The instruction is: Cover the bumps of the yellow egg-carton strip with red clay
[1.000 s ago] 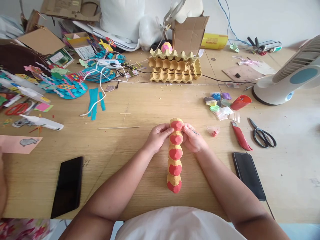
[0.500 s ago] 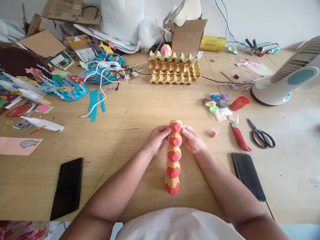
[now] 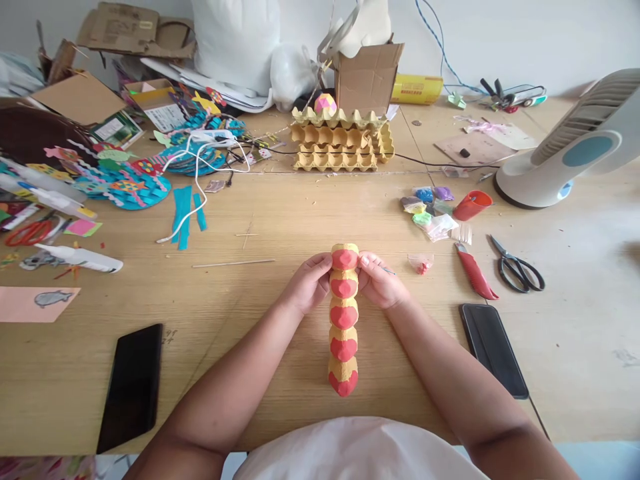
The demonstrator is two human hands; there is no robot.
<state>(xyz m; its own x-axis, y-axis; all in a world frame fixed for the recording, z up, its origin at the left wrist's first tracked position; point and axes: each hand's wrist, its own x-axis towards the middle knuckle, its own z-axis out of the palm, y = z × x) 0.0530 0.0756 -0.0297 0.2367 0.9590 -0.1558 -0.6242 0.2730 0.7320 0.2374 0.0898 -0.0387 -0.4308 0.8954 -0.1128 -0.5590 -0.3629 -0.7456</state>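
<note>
A yellow egg-carton strip (image 3: 343, 317) with red clay on each of its several bumps points lengthwise toward me, above the wooden table (image 3: 240, 373). My left hand (image 3: 311, 280) pinches its far end from the left, thumb on the side of the farthest cup. From the right, my right hand (image 3: 379, 280) grips the same end between thumb and fingers. A thin dark stick (image 3: 388, 271) also pokes out of the right hand; what its other end looks like is hidden. Right of that hand lies a small plastic bag with red clay (image 3: 421, 264).
Stacked egg cartons (image 3: 337, 157) stand at the back. To the right are bags of coloured clay (image 3: 425, 207), a red cup (image 3: 473, 205), a red-handled knife (image 3: 475, 272), scissors (image 3: 520, 267), a phone (image 3: 494, 350) and a fan (image 3: 565, 160). Another phone (image 3: 131, 387) and a glue bottle (image 3: 83, 257) lie left.
The whole view has shifted slightly, so most background things appear a little further left. Both hands keep their hold on the egg-carton strip, which now looks straighter up and down.
</note>
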